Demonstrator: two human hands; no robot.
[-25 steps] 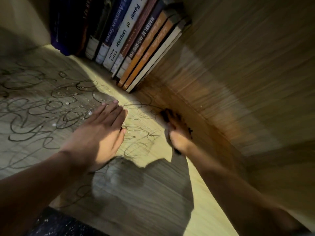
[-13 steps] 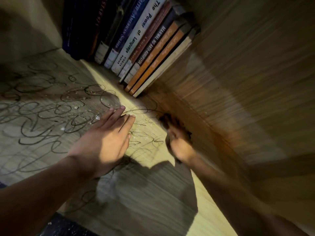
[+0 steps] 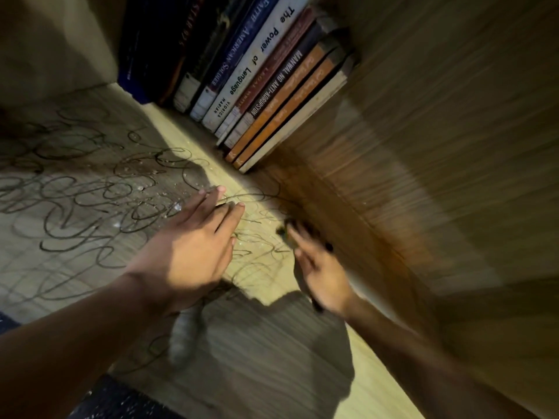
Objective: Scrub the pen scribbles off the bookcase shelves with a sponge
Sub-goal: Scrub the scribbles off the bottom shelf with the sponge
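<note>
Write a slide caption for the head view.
Left hand flat on scribbled shelf; right hand scrubs beside books.

At the top of the frame a row of books leans on the shelf, and several spines can be read. The white spine [image 3: 257,60] carries "The Power of Language", with "VIORICA MARIAN" near its foot. Just left of it, the blue spine [image 3: 239,46] reads "AMERICAN SOLDIER"; the word above is cut off. To the right, the dark spine [image 3: 276,86] reads "MANWAL NG ANTI-KORUPSYON". Lettering on the orange spines [image 3: 290,95] is too blurred to read.
</note>
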